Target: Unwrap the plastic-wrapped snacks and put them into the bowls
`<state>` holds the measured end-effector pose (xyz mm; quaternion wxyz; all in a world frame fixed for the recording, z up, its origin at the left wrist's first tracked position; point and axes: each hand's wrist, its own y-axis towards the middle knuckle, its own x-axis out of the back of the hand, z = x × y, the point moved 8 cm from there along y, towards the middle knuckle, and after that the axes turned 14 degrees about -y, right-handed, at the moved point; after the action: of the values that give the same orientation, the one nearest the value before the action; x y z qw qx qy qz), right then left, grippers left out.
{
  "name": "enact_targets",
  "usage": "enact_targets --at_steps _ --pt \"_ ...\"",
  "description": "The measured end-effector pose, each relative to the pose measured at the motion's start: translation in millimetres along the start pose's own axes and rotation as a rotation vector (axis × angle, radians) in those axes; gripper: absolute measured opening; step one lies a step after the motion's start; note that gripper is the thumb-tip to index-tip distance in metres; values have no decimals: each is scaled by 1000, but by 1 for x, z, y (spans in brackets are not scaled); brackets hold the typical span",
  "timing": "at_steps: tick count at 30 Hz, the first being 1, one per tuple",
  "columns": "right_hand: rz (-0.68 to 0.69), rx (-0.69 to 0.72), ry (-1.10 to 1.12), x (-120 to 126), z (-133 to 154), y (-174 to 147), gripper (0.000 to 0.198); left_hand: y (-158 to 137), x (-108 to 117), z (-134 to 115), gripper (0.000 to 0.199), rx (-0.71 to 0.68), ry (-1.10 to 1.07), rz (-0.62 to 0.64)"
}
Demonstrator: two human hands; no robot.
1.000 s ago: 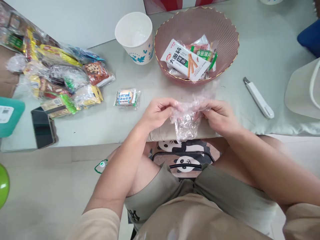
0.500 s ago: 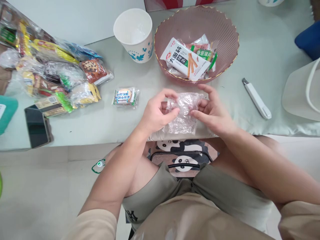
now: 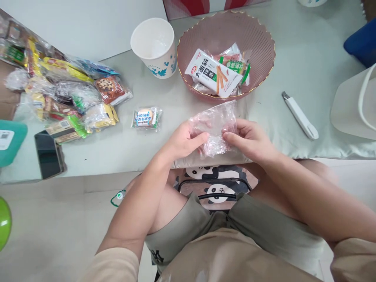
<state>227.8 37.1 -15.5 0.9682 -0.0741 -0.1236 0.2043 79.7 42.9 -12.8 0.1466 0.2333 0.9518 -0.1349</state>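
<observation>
Between my hands, close to the table's front edge, is a crinkled clear plastic bag (image 3: 216, 122). My left hand (image 3: 188, 138) pinches its left side, the thumb on top and the fingers showing blurrily through the film. On the other side my right hand (image 3: 249, 138) grips the bag with thumb and curled fingers. No contents can be made out inside it. To the left of my left hand lies a small wrapped biscuit packet (image 3: 147, 118). Just beyond the bag stands a pink ribbed bowl (image 3: 255, 43) with a gold rim, holding several snack packets (image 3: 213, 73).
A white paper cup (image 3: 157, 49) stands left of the bowl. Packaged snacks (image 3: 76, 90) are heaped at the left, beside a phone (image 3: 48, 154) and a teal object (image 3: 11, 141). On the right lie a utility knife (image 3: 300, 115), a white bin (image 3: 349, 109) and a dark blue object (image 3: 362, 45).
Both hands have closed in on the plastic bag. It is now lifted and spread flatter between them, its upper edge nearer the bowl. The camera view has shifted slightly.
</observation>
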Motion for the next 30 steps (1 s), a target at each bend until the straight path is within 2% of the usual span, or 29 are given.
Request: enact_targets --at_steps 4,7,11,15,18,20,23,27,30 --pt "23 66 35 -2 1 0 24 -2 0 3 15 54 -32 13" --pt "12 54 25 -3 -5 0 18 -2 0 -1 18 11 -126 33" --pt "-22 83 141 -2 -8 1 14 -3 3 -12 19 -76 -298 22" --pt "-52 53 228 2 -10 3 17 0 6 -15 24 -67 -356 10" --pt "-43 50 249 3 -6 2 28 1 16 -16 36 -130 -238 -87" --pt "-48 73 175 3 -2 1 38 -2 23 -18 26 -188 -66 -174" --pt "-98 65 83 0 0 -1 38 -11 25 -17 18 -221 126 -226" --pt "-6 6 119 -20 0 -1 52 -24 24 -18 26 -285 152 -226" --pt "19 -22 -10 -28 1 1 39 -26 33 -20 36 -376 89 -257"
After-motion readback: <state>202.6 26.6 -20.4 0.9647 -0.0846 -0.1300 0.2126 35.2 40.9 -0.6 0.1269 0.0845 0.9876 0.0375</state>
